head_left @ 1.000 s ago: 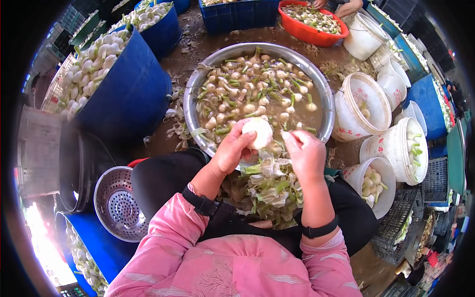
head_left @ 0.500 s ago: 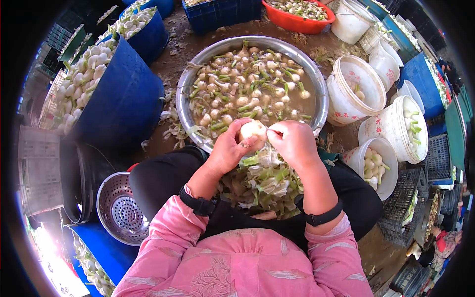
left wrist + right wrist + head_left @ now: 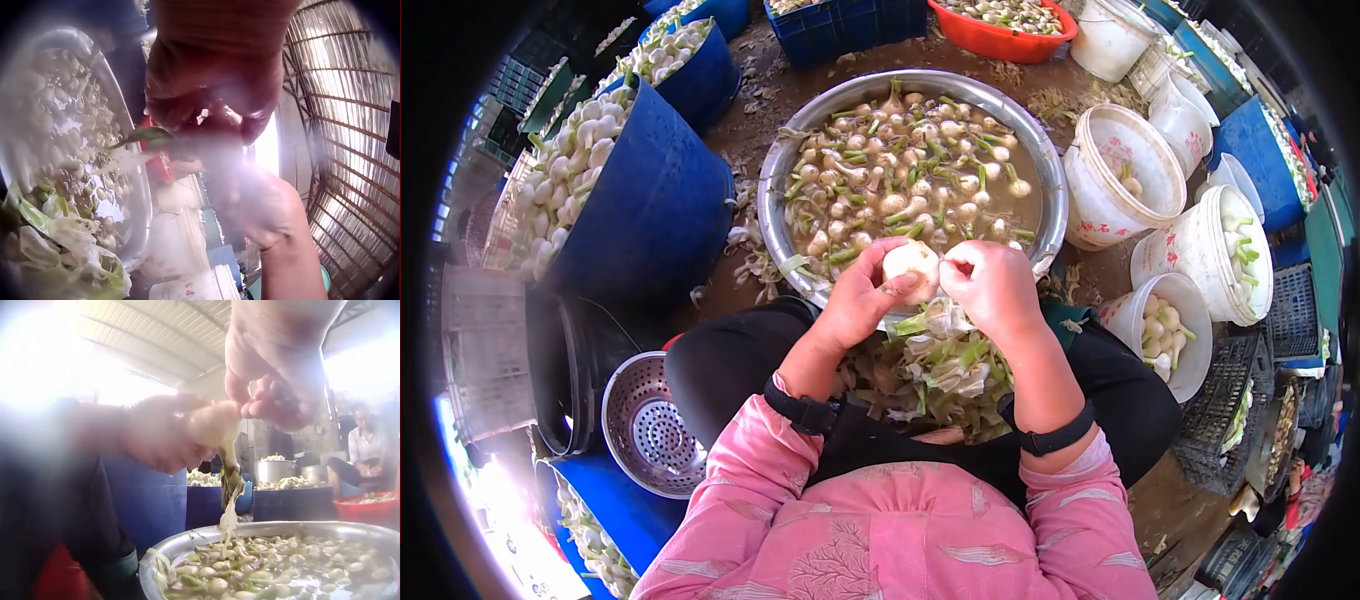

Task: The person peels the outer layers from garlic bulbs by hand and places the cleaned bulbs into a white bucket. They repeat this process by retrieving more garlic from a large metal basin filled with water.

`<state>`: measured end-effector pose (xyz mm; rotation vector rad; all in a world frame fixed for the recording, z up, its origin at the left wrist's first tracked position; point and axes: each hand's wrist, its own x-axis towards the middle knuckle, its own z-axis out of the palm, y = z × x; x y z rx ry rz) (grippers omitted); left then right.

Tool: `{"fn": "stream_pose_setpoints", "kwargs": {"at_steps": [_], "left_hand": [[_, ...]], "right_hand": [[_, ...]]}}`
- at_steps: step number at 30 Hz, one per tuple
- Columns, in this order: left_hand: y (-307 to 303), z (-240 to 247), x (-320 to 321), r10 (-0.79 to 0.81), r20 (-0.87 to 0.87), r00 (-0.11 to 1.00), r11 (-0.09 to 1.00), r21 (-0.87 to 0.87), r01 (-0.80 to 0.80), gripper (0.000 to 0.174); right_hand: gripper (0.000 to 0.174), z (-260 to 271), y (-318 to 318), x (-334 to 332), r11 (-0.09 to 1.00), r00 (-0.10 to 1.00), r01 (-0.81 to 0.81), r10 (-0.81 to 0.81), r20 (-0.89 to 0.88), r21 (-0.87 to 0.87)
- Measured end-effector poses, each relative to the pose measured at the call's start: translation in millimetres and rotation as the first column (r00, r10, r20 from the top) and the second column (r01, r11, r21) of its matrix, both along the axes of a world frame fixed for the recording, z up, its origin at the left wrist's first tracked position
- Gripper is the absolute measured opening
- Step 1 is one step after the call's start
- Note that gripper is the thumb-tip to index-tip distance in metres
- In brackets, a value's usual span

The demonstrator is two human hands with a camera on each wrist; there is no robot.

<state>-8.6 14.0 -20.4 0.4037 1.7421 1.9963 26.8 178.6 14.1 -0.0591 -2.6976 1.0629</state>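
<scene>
The left hand (image 3: 857,300) holds a pale round bulb (image 3: 911,270) above the near rim of a wide metal basin (image 3: 1052,190). At the bulb's right side, the right hand (image 3: 997,288) has its thumb and fingertips pinched together, touching it. In the right wrist view the bulb (image 3: 215,425) has a green stem and a limp strip of skin (image 3: 229,519) hanging over the basin (image 3: 150,575). Whether the right fingertips pinch the bulb's skin or only touch it is hard to tell. Many bulbs (image 3: 920,188) float in the basin's brown water.
Peeled skins (image 3: 945,375) lie in a heap between the legs. At the left are a metal colander (image 3: 650,425) and a blue tub (image 3: 650,190). White buckets (image 3: 1100,215) line the right side. A red basin (image 3: 1000,45) is at the back; a seated person (image 3: 365,447) is beside it.
The right hand has come in from the right to the bulb, where the two hands now meet. The bulb has tilted in the left hand. The head view has shifted slightly.
</scene>
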Motion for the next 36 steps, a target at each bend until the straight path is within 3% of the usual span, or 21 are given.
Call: {"fn": "stream_pose_setpoints", "kwargs": {"at_steps": [3, 4, 5, 7, 9, 10, 12, 13, 16, 18, 19, 21, 22, 24, 27, 28, 31, 32, 33, 35, 36], "left_hand": [[-9, 21, -3, -0.06, 0.366, 0.929, 0.934, 0.35, -0.077, 0.051], [-16, 10, -10, -0.092, 0.354, 0.931, 0.888, 0.452, -0.084, 0.053], [-20, 8, -13, -0.155, 0.368, 0.917, 0.837, 0.542, -0.077, 0.052], [-23, 8, -16, -0.218, 0.409, 0.886, 0.768, 0.632, -0.103, 0.051], [-24, -2, -15, -0.199, 0.444, 0.874, 0.769, 0.624, -0.142, 0.053], [-22, -4, -15, -0.213, 0.459, 0.862, 0.766, 0.627, -0.144, 0.054], [-19, -5, -19, -0.314, 0.446, 0.838, 0.731, 0.677, -0.086, 0.055], [-20, -8, -19, -0.397, 0.428, 0.812, 0.707, 0.707, -0.027, 0.055], [-20, -11, -20, -0.552, 0.351, 0.756, 0.642, 0.758, 0.117, 0.054], [-13, 1, -14, -0.257, 0.424, 0.869, 0.861, 0.509, 0.006, 0.057], [-9, 4, -10, -0.059, 0.436, 0.898, 0.936, 0.337, -0.102, 0.058], [-5, 8, -6, -0.011, 0.189, 0.982, 0.991, 0.135, -0.015, 0.055], [-4, 9, -5, -0.007, 0.058, 0.998, 1.0, 0.023, 0.006, 0.054], [-7, 7, -4, -0.087, 0.139, 0.986, 0.986, 0.15, 0.066, 0.052], [0, 8, 2, -0.105, 0.183, 0.977, 0.971, 0.232, 0.061, 0.05], [3, 10, 4, -0.098, 0.185, 0.978, 0.969, 0.24, 0.052, 0.049], [1, 15, 5, -0.086, 0.243, 0.966, 0.933, 0.361, -0.008, 0.045], [0, 13, 4, -0.059, 0.253, 0.966, 0.904, 0.424, -0.056, 0.042], [-6, 16, 1, -0.19, 0.313, 0.931, 0.848, 0.529, -0.005, 0.041], [-14, 10, -5, -0.206, 0.304, 0.93, 0.875, 0.483, 0.036, 0.041], [-12, 10, -4, -0.179, 0.331, 0.927, 0.899, 0.438, 0.017, 0.042]], "right_hand": [[0.014, -22, 20, -9, 0.983, 0.982, 0.182, -0.182, 0.043, -0.011], [0.017, -56, 44, -17, 0.971, 0.981, 0.173, -0.185, 0.062, 0.165], [0.02, -87, 67, -22, 0.898, 0.94, 0.017, -0.164, 0.299, 0.439], [0.022, -79, 61, -14, 0.902, 0.903, -0.013, -0.174, 0.392, 0.431], [0.022, -26, 32, -10, 0.987, 0.919, 0.157, -0.141, 0.369, -0.013], [0.019, -15, 20, -4, 0.768, 0.97, 0.146, 0.013, 0.242, -0.624], [0.018, 2, 14, 1, 0.944, 0.984, -0.141, 0.166, 0.061, -0.298], [0.017, 8, 13, 4, 0.96, 0.965, -0.263, 0.264, -0.002, -0.093], [0.019, -4, 17, 6, 0.856, 0.92, -0.117, 0.285, 0.271, -0.504], [0.014, -11, 14, 10, 0.673, 0.914, 0.047, 0.27, 0.304, -0.739], [0.013, -10, 15, 10, 0.777, 0.955, -0.083, 0.241, 0.173, -0.624], [0.011, -9, 15, 11, 0.919, 0.965, -0.263, 0.246, -0.095, -0.293], [0.009, -7, 14, 12, 0.906, 0.957, -0.285, 0.253, -0.139, -0.312], [0.005, -3, 7, 12, 0.878, 0.938, -0.329, 0.26, -0.231, -0.348], [0.002, -3, 0, 4, 0.951, 0.916, -0.12, 0.216, -0.337, 0.284], [0.003, -6, -5, 1, 0.97, 0.964, -0.027, 0.089, -0.249, 0.241], [0.003, -2, -12, -7, 0.978, 0.96, -0.04, 0.094, -0.265, 0.202], [0.01, -8, -10, -12, 0.99, 0.958, -0.085, 0.112, -0.265, 0.114], [0.014, -15, -5, -16, 0.988, 0.946, -0.146, 0.152, -0.286, 0.044], [0.021, -26, 3, -20, 0.956, 0.916, -0.28, 0.238, -0.324, -0.089], [0.035, -2, 0, -12, 0.862, 0.969, -0.165, 0.233, 0.087, -0.479]]}}
